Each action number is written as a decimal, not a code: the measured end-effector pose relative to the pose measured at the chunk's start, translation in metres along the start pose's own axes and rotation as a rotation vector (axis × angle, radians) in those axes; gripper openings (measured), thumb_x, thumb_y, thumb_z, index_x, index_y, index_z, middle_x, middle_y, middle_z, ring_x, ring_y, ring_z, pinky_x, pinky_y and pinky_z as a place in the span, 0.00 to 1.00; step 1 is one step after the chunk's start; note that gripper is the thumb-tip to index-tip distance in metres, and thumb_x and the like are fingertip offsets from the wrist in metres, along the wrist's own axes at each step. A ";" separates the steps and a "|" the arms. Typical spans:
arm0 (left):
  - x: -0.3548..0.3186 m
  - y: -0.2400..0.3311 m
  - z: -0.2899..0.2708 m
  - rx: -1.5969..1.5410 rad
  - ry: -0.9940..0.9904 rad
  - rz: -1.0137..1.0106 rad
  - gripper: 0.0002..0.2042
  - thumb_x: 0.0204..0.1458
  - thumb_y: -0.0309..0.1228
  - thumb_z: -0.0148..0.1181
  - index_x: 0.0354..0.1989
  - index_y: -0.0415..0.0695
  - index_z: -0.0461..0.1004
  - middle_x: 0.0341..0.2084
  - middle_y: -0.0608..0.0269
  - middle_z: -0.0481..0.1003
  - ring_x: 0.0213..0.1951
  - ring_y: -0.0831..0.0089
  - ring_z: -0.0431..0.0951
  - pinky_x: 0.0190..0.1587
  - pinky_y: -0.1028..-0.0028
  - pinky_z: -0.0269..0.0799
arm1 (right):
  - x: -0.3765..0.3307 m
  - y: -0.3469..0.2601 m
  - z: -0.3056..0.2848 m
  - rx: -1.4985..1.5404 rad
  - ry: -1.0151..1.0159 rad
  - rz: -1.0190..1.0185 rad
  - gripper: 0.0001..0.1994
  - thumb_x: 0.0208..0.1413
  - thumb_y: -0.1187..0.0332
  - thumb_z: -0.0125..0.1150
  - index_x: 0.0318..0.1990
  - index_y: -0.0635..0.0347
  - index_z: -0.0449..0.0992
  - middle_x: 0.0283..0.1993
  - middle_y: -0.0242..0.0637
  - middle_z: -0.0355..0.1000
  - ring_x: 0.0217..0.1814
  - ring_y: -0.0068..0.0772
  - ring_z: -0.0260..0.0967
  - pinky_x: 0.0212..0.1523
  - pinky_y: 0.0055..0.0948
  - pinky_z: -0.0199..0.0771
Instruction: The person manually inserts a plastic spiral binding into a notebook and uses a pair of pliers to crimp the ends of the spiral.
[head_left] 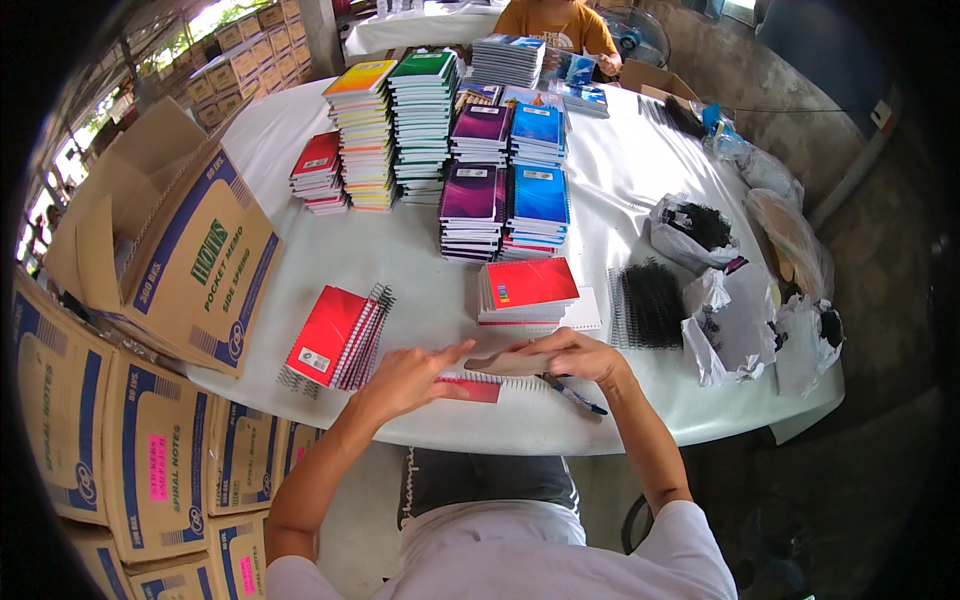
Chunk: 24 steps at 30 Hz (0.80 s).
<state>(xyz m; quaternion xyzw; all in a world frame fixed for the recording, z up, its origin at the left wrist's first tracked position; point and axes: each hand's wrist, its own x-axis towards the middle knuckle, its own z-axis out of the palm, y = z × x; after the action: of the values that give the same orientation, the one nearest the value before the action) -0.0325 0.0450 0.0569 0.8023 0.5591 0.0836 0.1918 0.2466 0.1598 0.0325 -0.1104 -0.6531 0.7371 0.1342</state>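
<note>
My right hand (583, 357) grips a flat grey-brown board (512, 364), its fingers closed round the right end. My left hand (400, 384) lies palm down over the left end of a notebook's red cover (470, 391), index finger stretched out and thumb apart. A wire spiral (520, 383) runs beside the red cover, just below the board. Dark-handled pliers (575, 394) lie under my right hand. Left of my hands sits a stack of red notebooks (325, 335) with loose wire coils along its edges. Beyond my hands is another red stack (530, 283) on white pages.
Tall stacks of yellow (362, 78), green (422, 68), purple (472, 190) and blue notebooks (540, 190) stand farther back. Black spirals (648, 305) and torn plastic bags (728, 325) lie at right. An open carton (205, 260) stands left. A person (560, 28) stands across the table.
</note>
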 end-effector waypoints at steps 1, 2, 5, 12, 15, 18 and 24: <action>0.001 -0.002 0.005 -0.002 0.071 0.035 0.38 0.46 0.56 0.63 0.66 0.54 0.63 0.42 0.50 0.80 0.39 0.52 0.81 0.41 0.60 0.77 | 0.001 0.003 -0.002 0.075 -0.040 -0.058 0.34 0.51 0.48 0.66 0.57 0.68 0.74 0.61 0.50 0.70 0.65 0.44 0.65 0.66 0.35 0.59; 0.002 -0.005 0.010 -0.003 0.142 0.071 0.39 0.46 0.56 0.64 0.67 0.56 0.61 0.43 0.51 0.80 0.38 0.52 0.81 0.41 0.59 0.77 | 0.002 0.006 -0.003 -0.106 -0.033 0.016 0.33 0.51 0.49 0.66 0.57 0.67 0.74 0.61 0.50 0.70 0.65 0.43 0.65 0.66 0.35 0.59; -0.002 -0.007 0.010 -0.045 0.128 0.023 0.41 0.45 0.55 0.65 0.69 0.58 0.59 0.48 0.54 0.78 0.42 0.52 0.80 0.43 0.60 0.77 | 0.017 -0.005 0.004 -0.303 0.005 0.160 0.29 0.52 0.53 0.67 0.57 0.63 0.75 0.61 0.49 0.70 0.65 0.41 0.64 0.66 0.34 0.59; -0.005 -0.010 0.019 -0.173 0.352 -0.020 0.50 0.39 0.47 0.73 0.72 0.57 0.50 0.60 0.48 0.68 0.50 0.48 0.77 0.46 0.61 0.78 | 0.023 -0.004 -0.001 -0.178 -0.002 0.125 0.29 0.52 0.54 0.68 0.57 0.66 0.75 0.60 0.45 0.71 0.64 0.38 0.65 0.65 0.35 0.60; -0.002 -0.014 0.028 -0.410 0.464 -0.046 0.56 0.36 0.39 0.77 0.73 0.56 0.44 0.63 0.44 0.64 0.52 0.50 0.76 0.48 0.62 0.77 | 0.023 -0.012 0.008 -0.152 0.030 0.110 0.28 0.51 0.59 0.69 0.56 0.69 0.75 0.61 0.49 0.70 0.64 0.43 0.66 0.66 0.37 0.59; -0.002 -0.013 0.046 -0.619 0.559 -0.095 0.61 0.31 0.36 0.80 0.74 0.54 0.40 0.62 0.48 0.67 0.60 0.55 0.72 0.57 0.62 0.72 | 0.029 -0.007 0.005 -0.188 0.039 0.163 0.27 0.51 0.62 0.69 0.54 0.73 0.74 0.60 0.53 0.70 0.63 0.45 0.67 0.67 0.37 0.59; -0.002 -0.009 0.070 -0.938 0.590 -0.145 0.61 0.34 0.34 0.79 0.74 0.53 0.36 0.59 0.49 0.71 0.59 0.65 0.73 0.58 0.67 0.71 | 0.034 -0.015 0.009 -0.305 0.015 0.201 0.31 0.46 0.57 0.71 0.53 0.74 0.75 0.59 0.53 0.71 0.61 0.44 0.68 0.65 0.34 0.59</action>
<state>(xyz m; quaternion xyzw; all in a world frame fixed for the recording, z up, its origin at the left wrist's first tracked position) -0.0164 0.0305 -0.0108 0.5331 0.5455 0.5311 0.3689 0.2126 0.1652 0.0489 -0.1998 -0.7420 0.6382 0.0463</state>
